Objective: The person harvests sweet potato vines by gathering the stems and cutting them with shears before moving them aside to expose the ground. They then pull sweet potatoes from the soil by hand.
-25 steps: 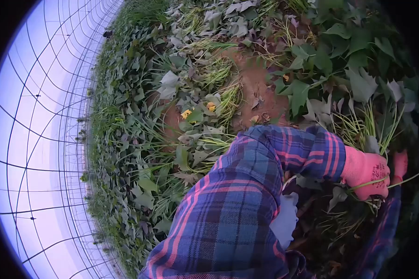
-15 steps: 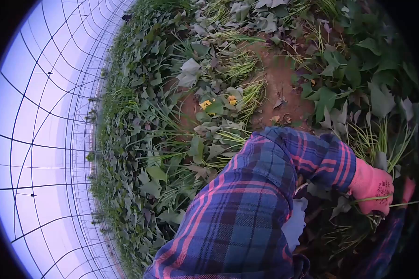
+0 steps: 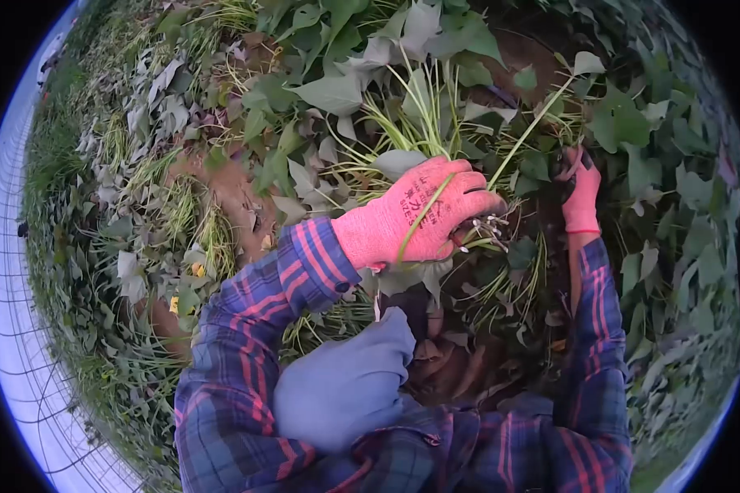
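My left hand [image 3: 423, 209], in a pink glove with dark print, is closed around a bunch of leafy sweet potato stems [image 3: 423, 111]. The leaves point away from me, and the pale stem ends [image 3: 489, 232] stick out below my fingers. One loose green stem [image 3: 426, 215] lies across the back of the glove. To the right, my right hand [image 3: 581, 193] in a matching pink glove with a dark palm reaches among the vines. Its fingers are bent together near some stems; what they grip is too dark and small to make out.
Laid bunches of stems [image 3: 210, 238] rest along the reddish soil [image 3: 238, 209] at left. Dense leaves [image 3: 674, 197] surround my right arm. A bluish-grey cloth covering [image 3: 345, 382] is over my knee. A wire-grid wall [image 3: 25, 353] curves along the left edge.
My view has turned right and down, so both arms now show. The left hand with the bunch appears nearer the middle. The right hand, dim at the edge before, is now plainly visible.
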{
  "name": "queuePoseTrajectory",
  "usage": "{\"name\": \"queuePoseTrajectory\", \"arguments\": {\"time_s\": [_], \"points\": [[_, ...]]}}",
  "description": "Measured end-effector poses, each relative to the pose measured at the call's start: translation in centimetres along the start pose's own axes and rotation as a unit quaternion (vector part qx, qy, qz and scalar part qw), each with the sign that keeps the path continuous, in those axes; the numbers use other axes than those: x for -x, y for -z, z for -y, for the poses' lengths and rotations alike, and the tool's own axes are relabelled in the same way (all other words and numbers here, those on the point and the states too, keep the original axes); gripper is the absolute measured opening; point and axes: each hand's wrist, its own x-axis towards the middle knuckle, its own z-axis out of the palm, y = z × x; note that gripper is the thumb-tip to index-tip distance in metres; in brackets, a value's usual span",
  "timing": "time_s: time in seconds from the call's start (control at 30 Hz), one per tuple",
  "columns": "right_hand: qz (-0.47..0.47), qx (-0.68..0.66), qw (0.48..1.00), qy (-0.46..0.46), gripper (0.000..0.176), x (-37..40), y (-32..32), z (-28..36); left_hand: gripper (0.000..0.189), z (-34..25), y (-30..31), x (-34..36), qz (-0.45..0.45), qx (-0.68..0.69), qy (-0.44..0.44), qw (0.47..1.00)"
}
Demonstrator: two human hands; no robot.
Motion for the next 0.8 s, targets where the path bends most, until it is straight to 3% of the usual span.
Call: {"name": "queuePoseTrajectory", "arguments": {"time_s": [0.13,0.2,0.27,0.3,0.37,0.4,0.5,0.57,0.6,0.67,0.73,0.8], "points": [[0.036,0.026,0.999,-0.001,0.013,3.6,0.7,1.4,0.062,-1.1,0.0,-0.3,0.019,-0.019,0.000,1.000],[0.061,-0.080,0.995,0.029,0.010,7.1,0.0,3.2,0.064,-1.5,0.0,-0.5,0.019,-0.022,-0.009,1.000],[0.049,-0.015,0.997,0.053,0.012,9.3,0.6,3.7,0.066,-1.8,-0.4,-0.8,-0.013,-0.018,-0.012,1.000],[0.062,0.096,0.987,0.117,0.014,11.8,-0.6,5.2,0.066,-2.5,0.0,-1.2,-0.021,-0.031,-0.011,0.999],[0.083,0.292,0.926,0.224,0.021,14.6,-0.2,5.0,0.067,-3.3,-0.2,-1.7,-0.016,-0.034,-0.023,0.999],[0.082,0.239,0.949,0.191,0.018,16.3,-0.8,4.8,0.068,-3.6,-0.4,-1.9,-0.012,-0.040,-0.028,0.999],[0.091,0.298,0.943,0.119,0.025,17.4,0.4,4.2,0.065,-3.4,-3.4,-2.3,0.011,-0.046,-0.026,0.999],[0.089,0.397,0.878,0.252,0.037,18.5,-0.5,6.0,0.059,-3.1,-5.2,-2.8,0.032,-0.050,-0.027,0.998],[0.090,0.397,0.878,0.250,0.037,18.7,-0.5,6.4,0.059,-2.9,-5.8,-3.4,0.033,-0.049,-0.025,0.998],[0.110,0.227,0.964,0.084,0.042,19.1,-0.6,6.8,0.058,-2.9,-6.1,-4.1,0.053,-0.047,-0.006,0.997],[0.104,0.316,0.933,0.138,0.043,19.2,-0.1,7.4,0.055,-3.1,-5.3,-3.8,0.039,-0.064,-0.015,0.997],[0.062,0.242,0.955,0.159,0.039,20.4,-0.6,9.2,0.053,-3.1,-3.9,-3.1,-0.033,-0.052,0.009,0.998]]}}
